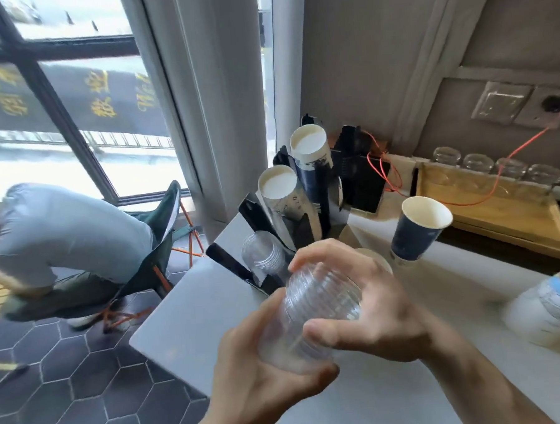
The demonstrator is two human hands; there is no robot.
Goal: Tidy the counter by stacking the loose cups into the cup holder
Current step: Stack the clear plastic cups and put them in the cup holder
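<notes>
Held item: a nested stack of clear plastic cups (319, 310), ribbed rims showing, carried in the air over the near part of the counter (187, 317).
Left hand (265, 384): wrapped under and around the near end of the stack, thumb and fingers closed on it.
Right hand (365, 308): clamped over the far end, fingers curled across the top, thumb pressed on the near side.
Stack axis: tilted, running from low and near at the left hand to up and away at the right hand. Which end is the mouth I cannot tell; the plastic is blurred.
Cup holder (304, 210): black, slotted, at the far left corner of the counter, its channels leaning toward the person. Two channels hold paper cup stacks (290, 191), white mouths facing up and out.
Front channel: clear cups (263, 253) already sit in it, low and nearest the hands.
Key relation: that front channel lies ahead and to the left of the held stack, near it but apart. The stack's long axis roughly follows the lean of the channel, so the move looks like a short push forward and down. The right hand is the nearer one to the holder.
Loose on counter: one dark blue paper cup (415, 227), upright, to the right of the holder. A pale blurred object (556, 304) at the right edge, not identifiable.
Behind: wooden tray (499, 213) with glass jars (477, 164).
Progress, my reading: partway; the blue cup is not yet stacked.
</notes>
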